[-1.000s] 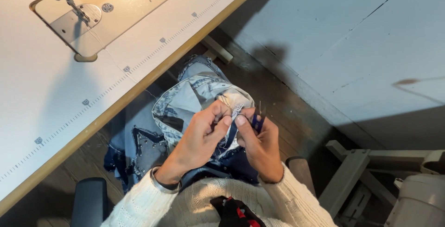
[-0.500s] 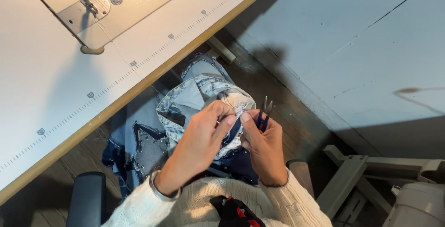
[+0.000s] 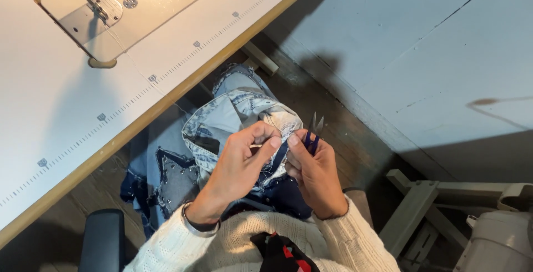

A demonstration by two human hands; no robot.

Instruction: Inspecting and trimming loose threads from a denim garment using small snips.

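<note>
A bundle of light and dark blue denim (image 3: 233, 114) lies in my lap below the table edge. My left hand (image 3: 239, 166) pinches a small pale bit at the denim's seam between thumb and forefinger. My right hand (image 3: 316, 175) sits close beside it, fingers closed around small thread snips (image 3: 314, 130) with a purple handle, blades pointing up and away. The two hands almost touch over the fabric. Both wrists wear cream knitted sleeves.
A white sewing table (image 3: 100, 100) with a ruler strip along its wooden edge fills the upper left, with the machine's needle and metal plate (image 3: 102, 8) lit at the top. A dark stool (image 3: 100, 241) sits lower left. A grey metal frame (image 3: 433, 211) stands lower right on the wooden floor.
The view has shifted slightly; my hands stay together on the denim. The left fingers have drawn tighter into a pinch at the seam, and the snips stay held upright.
</note>
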